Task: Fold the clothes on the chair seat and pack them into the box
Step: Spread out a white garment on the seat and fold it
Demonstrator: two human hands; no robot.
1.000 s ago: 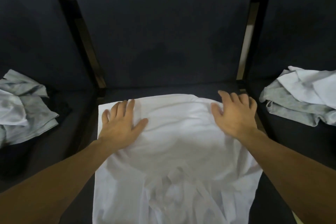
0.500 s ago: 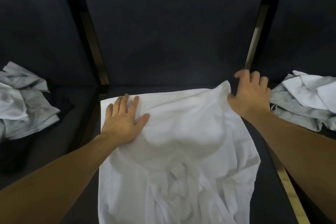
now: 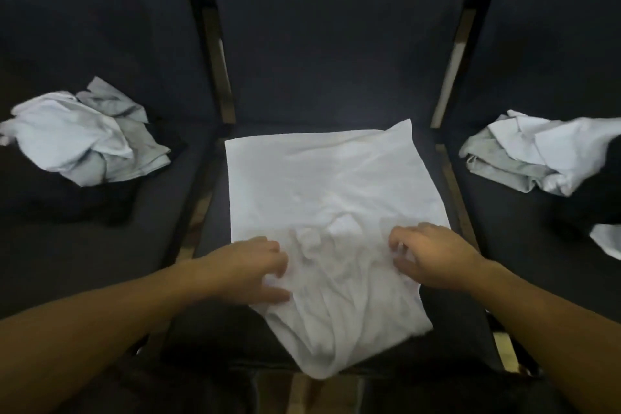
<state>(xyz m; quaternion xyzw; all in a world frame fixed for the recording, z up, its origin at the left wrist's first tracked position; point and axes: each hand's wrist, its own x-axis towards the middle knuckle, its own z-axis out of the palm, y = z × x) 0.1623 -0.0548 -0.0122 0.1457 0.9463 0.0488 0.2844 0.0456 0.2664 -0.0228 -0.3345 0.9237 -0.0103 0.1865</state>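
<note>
Dark padded chair seat (image 3: 208, 279), white garment (image 3: 329, 185) spread on it, left hand (image 3: 248, 269) and right hand (image 3: 433, 255) pinching its near folds.

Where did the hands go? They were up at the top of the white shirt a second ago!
Both hands slid back toward the person. The left hand and right hand now curl their fingers into the bunched near part of the white shirt, no longer pressing flat on its far edge. The shirt's far half lies smoother. The clothes piles on the left seat and right seat stayed put.
</note>
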